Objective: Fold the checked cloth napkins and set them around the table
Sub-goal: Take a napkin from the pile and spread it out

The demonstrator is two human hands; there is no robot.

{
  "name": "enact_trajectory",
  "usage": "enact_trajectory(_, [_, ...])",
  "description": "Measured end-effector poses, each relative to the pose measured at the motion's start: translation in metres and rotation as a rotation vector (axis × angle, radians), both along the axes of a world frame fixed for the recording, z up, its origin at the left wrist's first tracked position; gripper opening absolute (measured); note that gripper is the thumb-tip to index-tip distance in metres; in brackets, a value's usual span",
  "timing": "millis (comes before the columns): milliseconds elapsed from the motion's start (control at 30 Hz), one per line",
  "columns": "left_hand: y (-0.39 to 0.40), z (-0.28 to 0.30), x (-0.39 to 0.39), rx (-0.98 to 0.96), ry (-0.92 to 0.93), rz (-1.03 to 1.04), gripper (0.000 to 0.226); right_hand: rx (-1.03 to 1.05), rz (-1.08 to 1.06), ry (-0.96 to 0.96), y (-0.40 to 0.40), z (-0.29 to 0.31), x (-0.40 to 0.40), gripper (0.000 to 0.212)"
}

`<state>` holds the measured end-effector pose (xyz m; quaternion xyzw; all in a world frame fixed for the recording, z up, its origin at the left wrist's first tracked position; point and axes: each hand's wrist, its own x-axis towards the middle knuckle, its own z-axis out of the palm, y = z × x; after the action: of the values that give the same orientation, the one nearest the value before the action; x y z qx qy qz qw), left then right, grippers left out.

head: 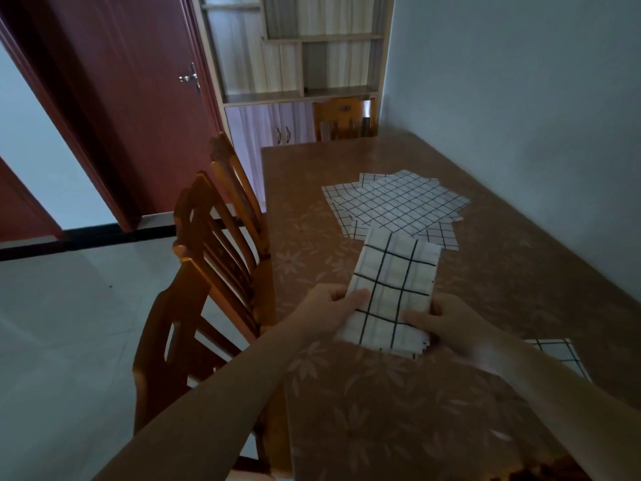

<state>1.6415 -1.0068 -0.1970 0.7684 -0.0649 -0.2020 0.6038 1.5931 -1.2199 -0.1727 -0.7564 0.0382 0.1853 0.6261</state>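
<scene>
A folded white napkin with black checks [392,289] is held lengthwise above the brown table [364,411]. My left hand [333,307] grips its left edge, thumb on top. At its near right corner my right hand [447,324] grips it, also thumb on top. Farther back on the table lies a loose pile of unfolded checked napkins [395,203], spread flat and overlapping. Another folded checked napkin [558,352] lies on the table to the right, partly hidden behind my right forearm.
Two wooden chairs [215,258] stand pushed against the table's left side. A third chair [345,118] is at the far end. A grey wall [520,98] runs along the right side. Behind are a shelf cabinet [295,64] and a red door [121,98].
</scene>
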Motion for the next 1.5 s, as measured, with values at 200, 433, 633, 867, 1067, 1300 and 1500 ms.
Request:
enact_trajectory(200, [-0.002, -0.002, 0.006, -0.150, 0.102, 0.014, 0.017, 0.142, -0.035, 0.142, -0.010, 0.000, 0.006, 0.036])
enact_trajectory(433, [-0.002, 0.000, 0.012, -0.356, 0.287, 0.044, 0.026, 0.369, -0.104, 0.231, -0.011, 0.002, 0.013, 0.037])
enact_trajectory(633, [-0.002, 0.000, 0.015, -0.509, 0.410, 0.027, 0.028, 0.593, -0.162, 0.249, -0.013, 0.006, 0.017, 0.030])
enact_trajectory(867, [-0.005, 0.005, 0.017, -0.551, 0.437, 0.067, 0.034, 0.367, -0.109, 0.048, -0.019, 0.001, 0.024, 0.036])
enact_trajectory(1067, [-0.008, 0.009, 0.012, -0.251, 0.411, 0.040, 0.032, -0.101, -0.017, -0.294, -0.019, 0.014, 0.025, 0.046])
enact_trajectory(1300, [-0.006, 0.014, 0.009, -0.075, 0.099, -0.006, 0.009, -0.116, 0.020, -0.316, -0.024, 0.018, 0.022, 0.025])
enact_trajectory(1500, [-0.016, 0.019, 0.003, 0.048, -0.014, -0.245, 0.022, -0.480, 0.079, -0.421, 0.010, 0.016, 0.024, 0.027])
